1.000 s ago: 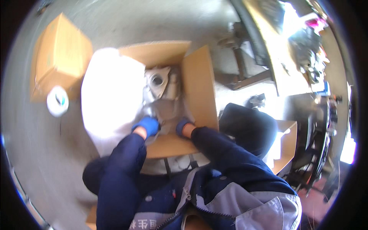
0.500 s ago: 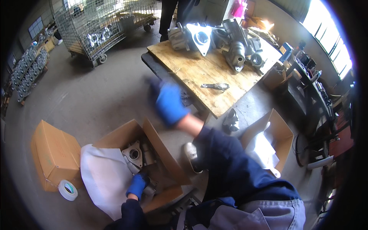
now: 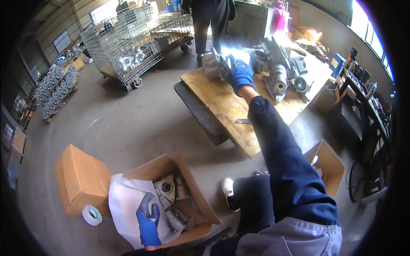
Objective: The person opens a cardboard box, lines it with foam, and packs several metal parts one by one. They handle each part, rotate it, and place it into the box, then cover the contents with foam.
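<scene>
My right hand (image 3: pixel 241 77), in a blue glove, reaches onto the wooden-topped table (image 3: pixel 213 102). Its fingers close on a grey metal casting (image 3: pixel 212 65) at the table's far left; bright glare partly hides the fingertips. At the lower left, my left hand (image 3: pixel 148 221), also gloved, hovers with fingers apart and nothing in it. Beneath it are a white sheet (image 3: pixel 124 202) and an open cardboard box (image 3: pixel 194 183). Inside the box lie a casting with a triangular flange (image 3: pixel 165 187) and another metal casting (image 3: pixel 176 219).
More castings (image 3: pixel 279 79) crowd the table, near a flat dark strip (image 3: pixel 243 121). A closed carton (image 3: pixel 81 181) and a tape roll (image 3: pixel 92 215) sit left of the box. Another open box (image 3: pixel 334 170) stands right. A person (image 3: pixel 210 25) stands beyond, beside a wire cage cart (image 3: pixel 132 51).
My right hand has moved up and away from me, onto the casting on the table. The left hand has come off the casting in the box and opened. The view has shifted.
</scene>
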A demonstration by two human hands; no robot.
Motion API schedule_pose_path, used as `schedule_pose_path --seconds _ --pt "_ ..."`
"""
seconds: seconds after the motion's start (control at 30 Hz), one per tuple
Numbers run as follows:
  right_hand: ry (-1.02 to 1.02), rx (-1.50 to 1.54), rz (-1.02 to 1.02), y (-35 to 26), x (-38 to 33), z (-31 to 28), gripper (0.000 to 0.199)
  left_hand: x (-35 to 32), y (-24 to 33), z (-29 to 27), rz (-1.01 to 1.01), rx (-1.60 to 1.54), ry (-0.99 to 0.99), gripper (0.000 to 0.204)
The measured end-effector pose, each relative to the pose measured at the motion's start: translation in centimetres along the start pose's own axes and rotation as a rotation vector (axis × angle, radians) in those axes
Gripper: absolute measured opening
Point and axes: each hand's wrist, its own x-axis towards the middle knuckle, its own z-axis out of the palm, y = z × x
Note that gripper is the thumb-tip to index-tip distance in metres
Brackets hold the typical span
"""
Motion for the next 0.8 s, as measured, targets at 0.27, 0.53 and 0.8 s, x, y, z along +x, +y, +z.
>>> schedule_pose_path --seconds 0.27,0.53,0.8 --pt "-0.338 0.735 0.218 -1.6 -5.2 -13.3 0.060 4.6 8.1 6.4 0.846 0.536 0.058 0.076" --pt "-0.472 0.905 -1.123 -8.1 -12.2 -25.8 0.061 1.8 16.9 13.6 1.180 0.584 0.257 0.100" --pt "-0.975 1.357 0.046 -14.8 -18.5 -22.3 0.032 -8.3 13.0 8.3 0.071 -0.872 0.210 0.065"
